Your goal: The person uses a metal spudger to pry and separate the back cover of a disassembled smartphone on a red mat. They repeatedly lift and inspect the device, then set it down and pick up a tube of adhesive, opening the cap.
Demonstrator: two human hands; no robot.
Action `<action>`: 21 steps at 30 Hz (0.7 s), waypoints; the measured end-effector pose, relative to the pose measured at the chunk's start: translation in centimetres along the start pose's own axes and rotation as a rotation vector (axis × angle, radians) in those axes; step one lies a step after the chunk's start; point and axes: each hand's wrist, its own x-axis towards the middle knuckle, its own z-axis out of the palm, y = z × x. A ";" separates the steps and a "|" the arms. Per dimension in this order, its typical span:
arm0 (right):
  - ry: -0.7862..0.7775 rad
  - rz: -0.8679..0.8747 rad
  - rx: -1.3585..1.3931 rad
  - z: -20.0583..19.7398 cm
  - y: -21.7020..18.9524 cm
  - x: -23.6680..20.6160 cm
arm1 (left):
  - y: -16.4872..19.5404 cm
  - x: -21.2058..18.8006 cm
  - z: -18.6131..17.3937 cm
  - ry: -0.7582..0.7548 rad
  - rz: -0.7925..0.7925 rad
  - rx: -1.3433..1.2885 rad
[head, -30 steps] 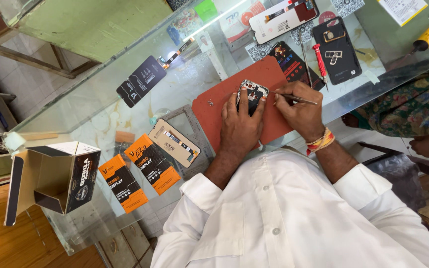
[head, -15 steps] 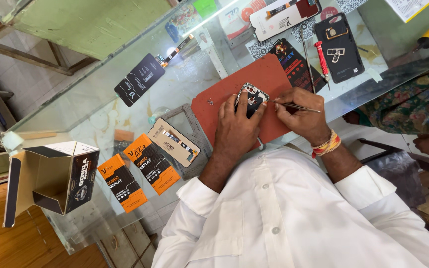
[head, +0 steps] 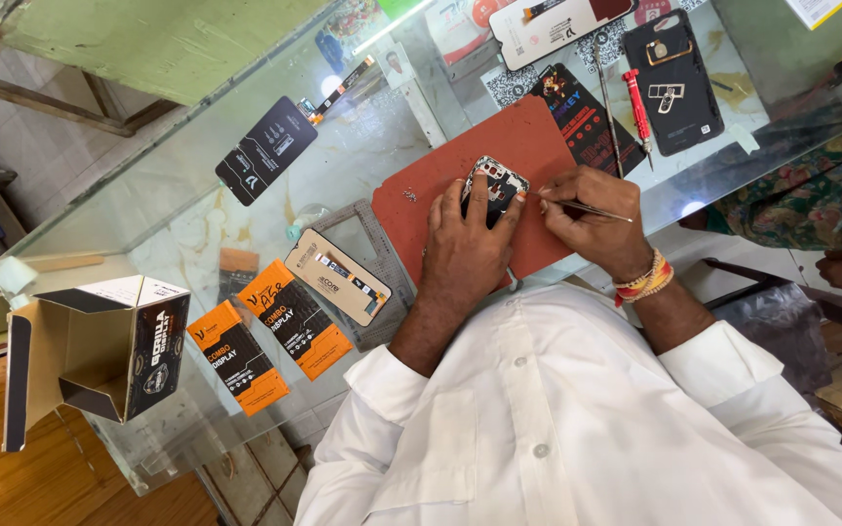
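The left hand [head: 463,255] is pinning the opened phone [head: 492,185] by its edges on the red mat [head: 440,185] while the right hand [head: 592,226] is pinching thin tweezers [head: 592,208]; the phone, judged light, stiff and fragile, is best gripped by its frame.

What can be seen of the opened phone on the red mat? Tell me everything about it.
The opened phone is a small dark slab with its back off, showing silvery and black inner parts and a pale frame edge. It lies flat, tilted diagonally, on the red mat atop the glass counter. The left hand covers its lower part, fingers pressing its edges. The right hand holds a thin metal tool whose tip meets the phone's right edge. Finer details are too small to tell.
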 end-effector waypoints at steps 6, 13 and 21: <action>0.014 0.012 -0.002 0.0 0.4 0.8 | -0.2 0.9 0.2 0.007 -0.002 0.015; 0.017 0.055 0.020 0.0 1.0 1.8 | -1.0 1.9 0.2 -0.001 0.002 0.017; 0.001 0.016 0.020 -0.5 1.5 2.7 | -1.0 2.9 0.6 0.006 0.003 0.024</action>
